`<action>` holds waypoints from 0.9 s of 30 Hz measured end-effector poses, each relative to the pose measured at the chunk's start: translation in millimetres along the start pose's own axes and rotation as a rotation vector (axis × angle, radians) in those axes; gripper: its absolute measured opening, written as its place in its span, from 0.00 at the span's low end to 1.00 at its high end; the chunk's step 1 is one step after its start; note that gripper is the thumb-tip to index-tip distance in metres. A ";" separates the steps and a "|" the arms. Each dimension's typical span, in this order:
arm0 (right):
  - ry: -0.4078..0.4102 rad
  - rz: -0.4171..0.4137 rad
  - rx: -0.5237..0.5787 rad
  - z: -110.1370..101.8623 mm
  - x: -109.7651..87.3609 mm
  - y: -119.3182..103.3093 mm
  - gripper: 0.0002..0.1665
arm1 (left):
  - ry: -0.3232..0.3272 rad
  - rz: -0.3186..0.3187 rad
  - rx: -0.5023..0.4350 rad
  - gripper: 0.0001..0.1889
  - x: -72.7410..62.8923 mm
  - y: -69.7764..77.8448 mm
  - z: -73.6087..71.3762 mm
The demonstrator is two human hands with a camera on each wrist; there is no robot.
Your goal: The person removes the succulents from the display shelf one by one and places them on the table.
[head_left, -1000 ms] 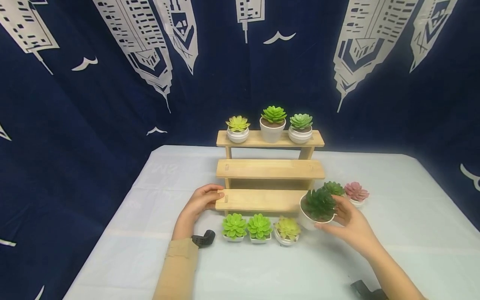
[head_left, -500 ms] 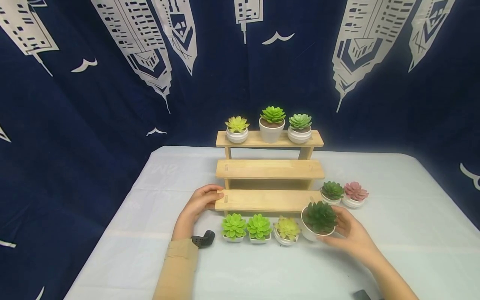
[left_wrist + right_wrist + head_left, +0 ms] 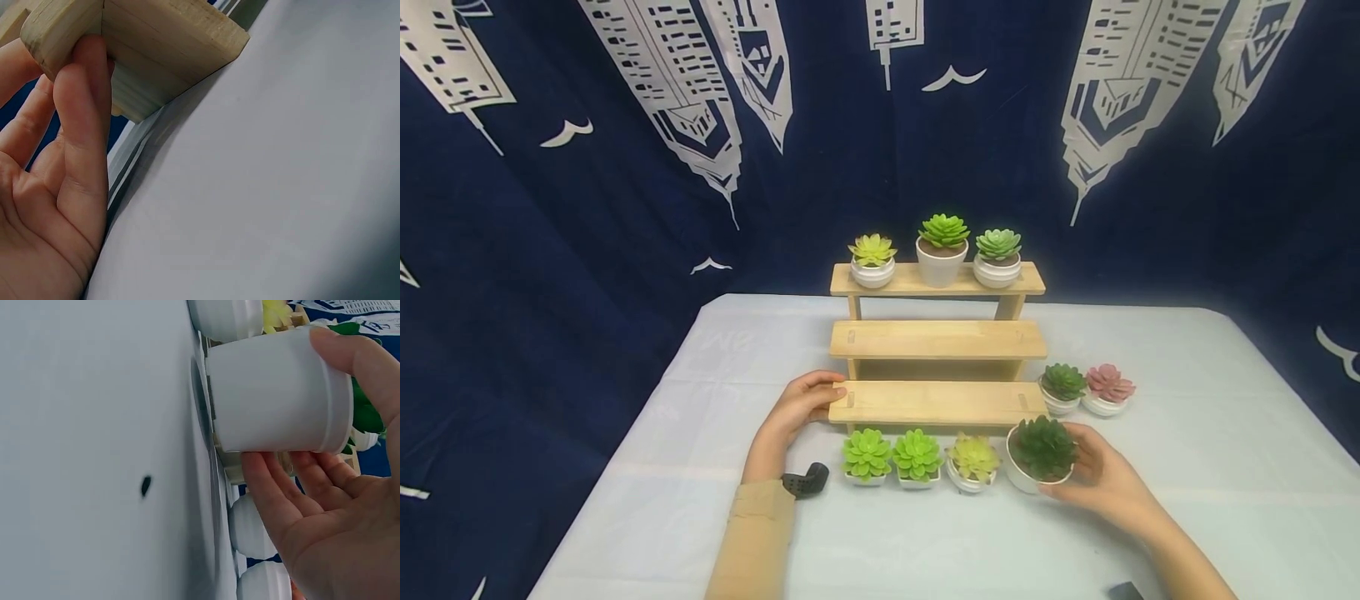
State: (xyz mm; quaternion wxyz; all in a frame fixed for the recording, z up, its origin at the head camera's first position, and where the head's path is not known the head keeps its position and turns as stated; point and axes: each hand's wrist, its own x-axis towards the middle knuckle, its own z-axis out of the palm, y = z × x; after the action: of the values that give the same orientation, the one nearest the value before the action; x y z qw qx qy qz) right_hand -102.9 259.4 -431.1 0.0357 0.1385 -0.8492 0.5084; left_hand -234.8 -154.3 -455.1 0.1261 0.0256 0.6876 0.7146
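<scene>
My right hand grips a dark green potted succulent between thumb and fingers. Its plain white pot stands upright at the table, at the right end of a front row of small succulents. My left hand pinches the left end of the lowest step of a three-step wooden plant stand. Seen from the left wrist, the thumb and fingers close on the end of the wooden board.
The front row holds two bright green succulents and a yellow-green one. Right of the stand sit a green succulent and a pink one. Three potted succulents stand on the top step. A dark blue curtain hangs behind.
My right hand has brought the dark green succulent down and toward me, from beside the lowest step to the end of the front row. The left hand keeps its hold.
</scene>
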 end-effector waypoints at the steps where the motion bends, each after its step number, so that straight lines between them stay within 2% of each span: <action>1: -0.005 -0.003 0.004 0.1 -0.6 0.9 0.43 | -0.001 0.000 -0.002 0.18 -0.1 -0.2 0.2; 14: -0.069 -0.016 0.073 1.7 -0.1 5.3 0.43 | 0.002 -0.004 0.000 0.19 0.3 -0.5 -0.6; 24: -0.126 0.085 0.097 -4.0 0.9 -0.4 0.47 | -0.014 -0.004 0.002 0.19 0.7 -0.9 -2.0; 27: -0.156 0.076 0.131 -9.3 1.7 -2.4 0.46 | -0.020 -0.007 -0.001 0.19 1.3 -1.1 -2.5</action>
State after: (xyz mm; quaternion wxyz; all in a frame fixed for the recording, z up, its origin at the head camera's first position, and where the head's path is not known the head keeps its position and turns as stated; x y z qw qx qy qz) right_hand -104.6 266.1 -424.3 -0.0591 0.1472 -0.8191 0.5513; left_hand -236.4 -156.4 -456.4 0.1356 0.0304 0.6861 0.7141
